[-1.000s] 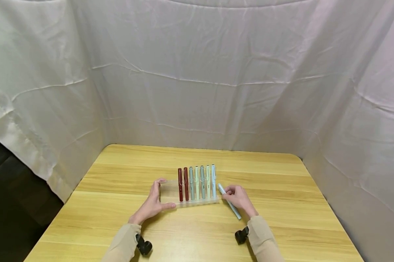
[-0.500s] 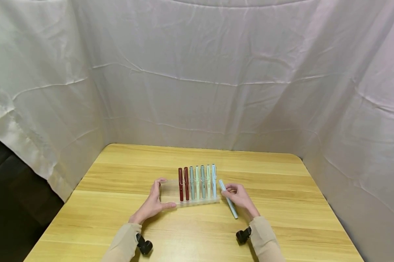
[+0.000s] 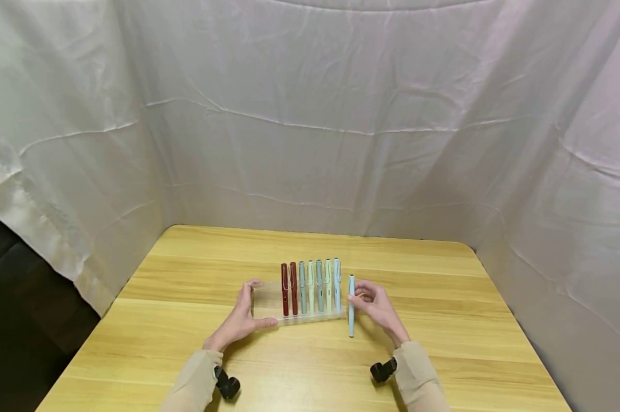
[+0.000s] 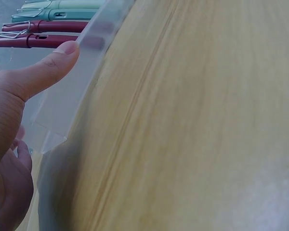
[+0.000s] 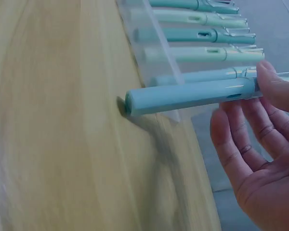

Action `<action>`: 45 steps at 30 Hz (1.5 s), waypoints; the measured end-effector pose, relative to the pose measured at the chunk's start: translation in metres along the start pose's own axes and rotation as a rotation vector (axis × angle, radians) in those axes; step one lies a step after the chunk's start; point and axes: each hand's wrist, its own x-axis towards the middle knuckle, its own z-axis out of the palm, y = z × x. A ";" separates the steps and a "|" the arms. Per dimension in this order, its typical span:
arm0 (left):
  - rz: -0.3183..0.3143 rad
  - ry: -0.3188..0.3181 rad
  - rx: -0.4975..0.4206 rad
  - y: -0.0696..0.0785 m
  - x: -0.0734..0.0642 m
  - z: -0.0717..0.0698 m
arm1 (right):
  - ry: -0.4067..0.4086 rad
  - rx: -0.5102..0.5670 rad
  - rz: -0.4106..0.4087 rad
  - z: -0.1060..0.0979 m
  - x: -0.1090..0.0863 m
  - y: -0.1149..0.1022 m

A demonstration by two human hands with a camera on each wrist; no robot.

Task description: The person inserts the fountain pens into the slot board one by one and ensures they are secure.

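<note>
My left hand (image 3: 237, 323) grips the left end of a clear plastic pen holder (image 3: 267, 303), thumb on the front edge and fingers round the back. In the holder lies a row of capped pens: two dark red pens (image 4: 53, 41) at the left, then teal pens (image 5: 183, 35) and pale green pens (image 5: 202, 54) by turns, and a light blue pen (image 3: 337, 289) at the right. My right hand (image 3: 376, 309) pinches another light blue pen (image 5: 192, 97) near its cap, just off the holder's right end. It points straight away from me, clip end far.
The wooden table (image 3: 310, 377) carries the holder near its middle. Pale curtains (image 3: 310, 171) hang behind and on both sides. A black wrist camera (image 3: 227, 387) sits on the left sleeve, and another camera (image 3: 383, 370) on the right one.
The light blue pen in my right hand has turned from slanted to straight and moved left, closer to the holder's right end. The left hand and the holder stay nearly still.
</note>
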 end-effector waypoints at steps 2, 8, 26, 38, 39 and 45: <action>-0.005 0.000 -0.003 0.000 0.000 0.000 | 0.007 0.013 -0.014 0.002 0.000 -0.001; -0.016 -0.010 -0.012 0.002 0.000 0.001 | 0.017 0.029 -0.048 0.012 0.000 -0.006; -0.015 0.000 0.018 0.003 0.002 0.001 | -0.024 0.116 -0.191 0.052 0.007 -0.031; 0.004 0.003 0.027 0.002 0.003 0.003 | -0.020 0.095 -0.183 0.081 0.017 -0.046; 0.006 0.004 0.027 0.002 0.003 0.003 | -0.019 0.099 -0.197 0.084 0.018 -0.047; 0.027 0.009 0.035 0.002 0.004 0.004 | -0.015 0.073 -0.250 0.097 0.022 -0.051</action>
